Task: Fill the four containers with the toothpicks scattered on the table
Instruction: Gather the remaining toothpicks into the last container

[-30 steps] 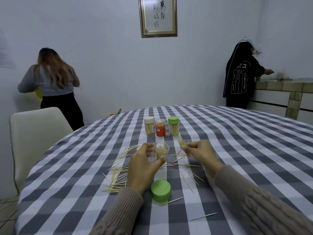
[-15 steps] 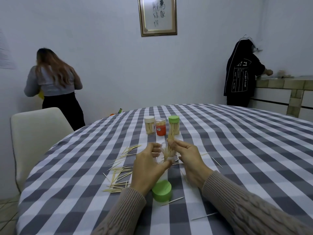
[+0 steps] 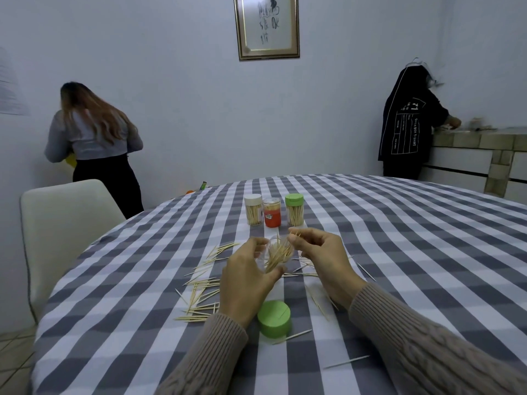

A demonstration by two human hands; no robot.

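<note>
On gingham tablecloth [image 3: 399,252], left hand [image 3: 245,283] gripping clear container [image 3: 281,253], right hand [image 3: 322,258] pinching toothpicks [image 3: 293,235], white walls [image 3: 185,81].

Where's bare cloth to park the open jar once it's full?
Free: the cloth right of the green-lidded jar and beyond the right hand, running to the table's far edge. Crowded: left of the left hand, scattered toothpicks; near side holds the green lid and strays.

Grey-and-white checked tablecloth [image 3: 370,252], green lid [image 3: 274,318], pale wooden toothpicks [image 3: 204,283], red-labelled jar [image 3: 271,212], beige knit sleeves [image 3: 422,337]
</note>
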